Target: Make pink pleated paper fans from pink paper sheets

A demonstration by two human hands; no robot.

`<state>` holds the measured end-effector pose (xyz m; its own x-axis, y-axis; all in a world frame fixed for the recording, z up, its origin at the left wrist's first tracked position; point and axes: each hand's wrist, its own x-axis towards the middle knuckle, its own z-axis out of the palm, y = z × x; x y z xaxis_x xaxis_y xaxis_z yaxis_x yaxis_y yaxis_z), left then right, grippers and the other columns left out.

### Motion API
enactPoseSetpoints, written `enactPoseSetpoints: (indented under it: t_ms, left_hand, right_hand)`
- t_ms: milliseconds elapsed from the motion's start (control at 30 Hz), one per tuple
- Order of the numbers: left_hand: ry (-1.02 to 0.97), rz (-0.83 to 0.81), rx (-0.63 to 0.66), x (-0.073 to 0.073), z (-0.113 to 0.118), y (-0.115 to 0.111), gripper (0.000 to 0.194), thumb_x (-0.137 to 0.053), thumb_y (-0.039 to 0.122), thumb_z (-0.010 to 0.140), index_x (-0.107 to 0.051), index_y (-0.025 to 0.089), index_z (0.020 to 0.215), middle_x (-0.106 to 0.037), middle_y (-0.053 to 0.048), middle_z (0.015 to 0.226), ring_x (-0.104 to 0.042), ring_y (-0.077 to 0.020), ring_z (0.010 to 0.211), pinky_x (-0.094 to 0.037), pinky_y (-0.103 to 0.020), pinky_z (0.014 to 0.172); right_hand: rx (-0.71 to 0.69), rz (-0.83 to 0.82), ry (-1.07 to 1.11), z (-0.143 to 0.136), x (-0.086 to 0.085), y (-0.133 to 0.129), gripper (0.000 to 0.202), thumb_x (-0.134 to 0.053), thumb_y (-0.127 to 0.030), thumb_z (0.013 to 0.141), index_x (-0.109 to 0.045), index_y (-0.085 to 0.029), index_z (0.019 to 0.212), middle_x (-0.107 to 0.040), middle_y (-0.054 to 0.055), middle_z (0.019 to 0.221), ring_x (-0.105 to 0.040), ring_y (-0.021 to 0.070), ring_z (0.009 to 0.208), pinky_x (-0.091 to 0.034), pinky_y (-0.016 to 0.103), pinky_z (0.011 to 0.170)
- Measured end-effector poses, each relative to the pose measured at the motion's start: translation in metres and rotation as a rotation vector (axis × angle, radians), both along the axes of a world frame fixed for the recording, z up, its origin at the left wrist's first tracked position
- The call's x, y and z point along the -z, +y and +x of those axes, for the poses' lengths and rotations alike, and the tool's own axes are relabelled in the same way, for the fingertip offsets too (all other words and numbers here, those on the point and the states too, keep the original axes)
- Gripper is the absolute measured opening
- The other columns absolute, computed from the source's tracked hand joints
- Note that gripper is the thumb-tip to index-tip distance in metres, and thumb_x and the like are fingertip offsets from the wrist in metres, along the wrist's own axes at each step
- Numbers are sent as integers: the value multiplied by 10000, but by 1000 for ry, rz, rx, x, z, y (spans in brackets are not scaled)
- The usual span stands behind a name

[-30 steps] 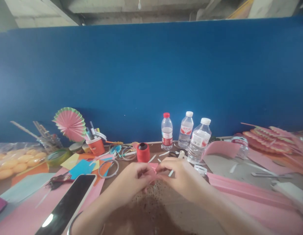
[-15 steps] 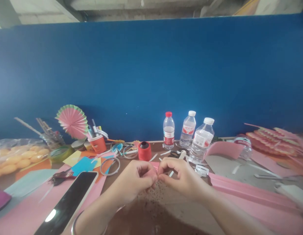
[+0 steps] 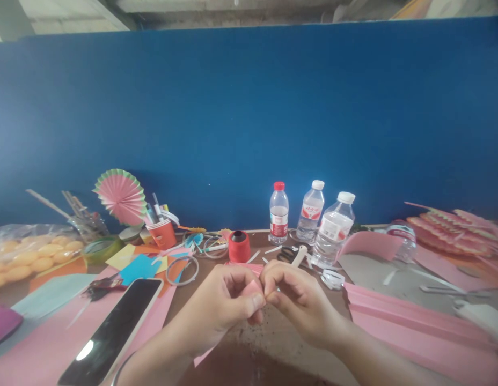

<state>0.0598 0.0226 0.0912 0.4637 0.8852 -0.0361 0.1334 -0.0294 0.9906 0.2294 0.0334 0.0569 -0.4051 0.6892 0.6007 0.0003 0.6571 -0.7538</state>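
Observation:
My left hand (image 3: 233,300) is closed round a piece of pink paper (image 3: 252,289), part of which shows between its thumb and fingers. A pink corner also shows below that wrist, and pink folds lie just behind the fingertips. My right hand (image 3: 299,295) is pinched, its fingertips touching those of my left hand; what it holds is too small to make out. Beyond the hands stands a red thread spool (image 3: 239,247). Black-and-white scissors (image 3: 299,255) lie behind my right hand.
A phone (image 3: 114,332) lies on pink paper at the left. Three bottles, one being a red-capped bottle (image 3: 278,214), stand at the back. An orange cup (image 3: 162,234) holds pens. Pleated pink paper (image 3: 414,327) lies at the right, below a blue wall (image 3: 249,118).
My left hand has turned, so more pink paper shows in its fingers and a pink corner has appeared under its wrist. My right hand's fingers have drawn closer together. The view has shifted slightly.

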Motion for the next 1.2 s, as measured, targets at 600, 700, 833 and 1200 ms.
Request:
enactPoseSetpoints:
  t_ms: [600,700,833,1200]
  left_hand:
    - [74,3,15,-4,2,-2,179,-527,221,767,-516,165,597,-584,27,529,-351,-53,413,-245,-191,417]
    - [77,1,16,-4,3,-3,176,-523,212,760,-517,167,591,-584,27,527,-352,-53,406,-245,-193,411]
    - [49,-6,13,-4,3,-4,166,-529,221,750,-516,171,593,-575,29,513,-359,-57,412,-255,-196,420]
    - [42,-31,30,0,1,-2,178,-545,267,767,-517,174,618,-586,23,526,-401,-63,410,-272,-190,410]
  right_hand:
    - [-200,-115,237,-3,7,3,158,-561,-308,849,-541,-189,747,-514,12,717,-468,139,678,-380,270,627]
    - [-244,-148,265,-2,8,4,138,-571,-287,846,-549,-186,755,-515,12,726,-470,140,691,-379,274,642]
    - [-268,-163,281,-2,7,4,159,-575,-309,844,-559,-184,746,-506,10,724,-469,140,698,-374,275,647]
    - [-294,-196,297,-2,11,6,177,-588,-335,834,-564,-182,748,-498,13,739,-470,148,713,-372,290,659]
